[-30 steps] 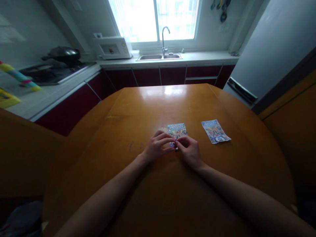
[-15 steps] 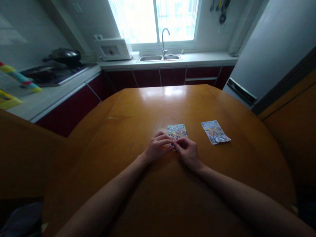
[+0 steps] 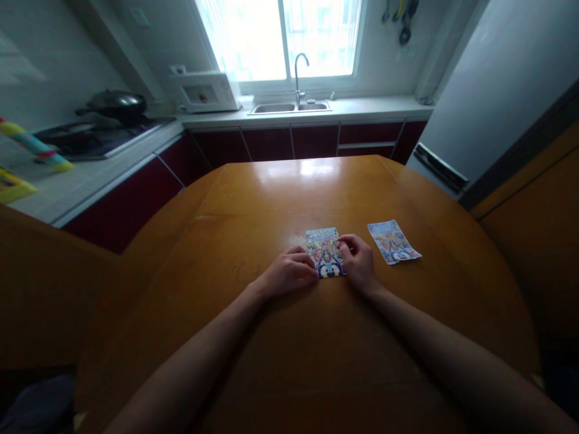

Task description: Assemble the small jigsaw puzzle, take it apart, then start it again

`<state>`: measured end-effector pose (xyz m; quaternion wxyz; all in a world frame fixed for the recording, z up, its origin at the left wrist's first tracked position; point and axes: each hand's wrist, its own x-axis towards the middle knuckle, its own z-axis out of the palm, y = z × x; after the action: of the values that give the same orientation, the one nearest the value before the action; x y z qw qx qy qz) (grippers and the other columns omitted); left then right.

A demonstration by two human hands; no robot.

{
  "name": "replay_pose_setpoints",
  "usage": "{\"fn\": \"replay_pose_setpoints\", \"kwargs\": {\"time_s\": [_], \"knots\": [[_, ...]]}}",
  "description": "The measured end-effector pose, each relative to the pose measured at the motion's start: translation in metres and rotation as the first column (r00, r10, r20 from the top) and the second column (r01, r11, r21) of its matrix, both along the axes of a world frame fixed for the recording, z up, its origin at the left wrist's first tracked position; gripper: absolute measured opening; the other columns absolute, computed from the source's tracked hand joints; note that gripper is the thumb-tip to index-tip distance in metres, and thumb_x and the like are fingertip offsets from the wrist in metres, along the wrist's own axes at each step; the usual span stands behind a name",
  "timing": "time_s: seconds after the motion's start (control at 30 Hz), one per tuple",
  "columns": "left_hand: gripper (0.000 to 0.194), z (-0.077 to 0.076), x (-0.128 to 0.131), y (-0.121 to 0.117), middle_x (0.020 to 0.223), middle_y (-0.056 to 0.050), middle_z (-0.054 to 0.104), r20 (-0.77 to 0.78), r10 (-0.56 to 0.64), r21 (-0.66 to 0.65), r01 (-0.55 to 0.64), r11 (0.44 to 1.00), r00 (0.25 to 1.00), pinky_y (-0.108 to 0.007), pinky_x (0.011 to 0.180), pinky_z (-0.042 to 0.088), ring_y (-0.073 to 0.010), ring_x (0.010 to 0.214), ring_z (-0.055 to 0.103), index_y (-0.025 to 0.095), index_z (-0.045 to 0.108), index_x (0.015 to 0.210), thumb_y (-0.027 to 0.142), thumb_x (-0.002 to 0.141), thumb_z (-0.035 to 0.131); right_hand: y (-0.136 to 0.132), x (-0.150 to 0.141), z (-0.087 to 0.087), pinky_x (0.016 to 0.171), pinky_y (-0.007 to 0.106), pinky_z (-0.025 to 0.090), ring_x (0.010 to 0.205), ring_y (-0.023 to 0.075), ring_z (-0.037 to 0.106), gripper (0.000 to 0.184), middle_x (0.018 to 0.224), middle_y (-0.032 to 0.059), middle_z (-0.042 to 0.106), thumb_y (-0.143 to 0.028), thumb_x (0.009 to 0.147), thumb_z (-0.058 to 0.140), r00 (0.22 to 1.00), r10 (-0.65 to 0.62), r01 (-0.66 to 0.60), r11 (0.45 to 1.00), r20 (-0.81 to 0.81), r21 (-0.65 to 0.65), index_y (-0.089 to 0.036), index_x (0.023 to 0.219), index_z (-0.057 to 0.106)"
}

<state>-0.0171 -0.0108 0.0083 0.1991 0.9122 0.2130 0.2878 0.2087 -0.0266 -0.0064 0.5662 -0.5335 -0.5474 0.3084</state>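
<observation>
A small rectangular picture card (image 3: 326, 250) lies flat on the wooden table, crowded with colourful figures and a blue-and-white face at its lower end. Against its lower left edge, my left hand (image 3: 292, 271) rests with fingers bent and closed together. My right hand (image 3: 358, 260) is curled at the opposite edge, thumb and fingertips pinched along the card's right side. The card lies between both hands and most of its face shows. To the right of my right hand lies a creased paper sheet (image 3: 393, 241) printed with what looks like the same picture.
The wooden table (image 3: 226, 205) has rounded ends. Beyond it are a counter with a sink (image 3: 274, 108), a tap (image 3: 297, 78) and a white microwave (image 3: 205, 92). A dark pan (image 3: 117, 105) sits on the left stove. At right stands a fridge (image 3: 488, 90).
My hands have come apart from the card's lower end. My right hand has moved right and slightly up to its right edge, uncovering the blue-and-white face.
</observation>
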Motion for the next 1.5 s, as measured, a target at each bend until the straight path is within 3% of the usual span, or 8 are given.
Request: {"fn": "replay_pose_setpoints", "kwargs": {"time_s": [0.6, 1.5], "knots": [[0.007, 0.006, 0.002, -0.004, 0.093, -0.003, 0.07, -0.107, 0.029, 0.024, -0.026, 0.999, 0.994, -0.032, 0.085, 0.049, -0.0179, 0.092, 0.056, 0.027, 0.077, 0.088, 0.026, 0.088, 0.071, -0.001, -0.002, 0.001, 0.065, 0.032, 0.048, 0.075, 0.0207, 0.064, 0.016, 0.084, 0.0063, 0.07, -0.023, 0.085, 0.054, 0.994, 0.068, -0.07, 0.997, 0.085, 0.021, -0.018, 0.085, 0.069], [0.013, -0.006, 0.001, 0.003, 0.1, -0.004, 0.068, -0.049, 0.044, -0.037, -0.046, 0.998, 0.998, -0.032, 0.086, 0.047, -0.0191, 0.096, 0.056, 0.027, 0.077, 0.096, 0.036, 0.088, 0.073, 0.0, -0.003, 0.0, 0.066, 0.03, 0.048, 0.075, 0.0191, 0.063, 0.016, 0.083, 0.0046, 0.069, -0.018, 0.083, 0.052, 0.984, 0.106, -0.112, 0.993, 0.144, 0.037, -0.019, 0.082, 0.068]]}}
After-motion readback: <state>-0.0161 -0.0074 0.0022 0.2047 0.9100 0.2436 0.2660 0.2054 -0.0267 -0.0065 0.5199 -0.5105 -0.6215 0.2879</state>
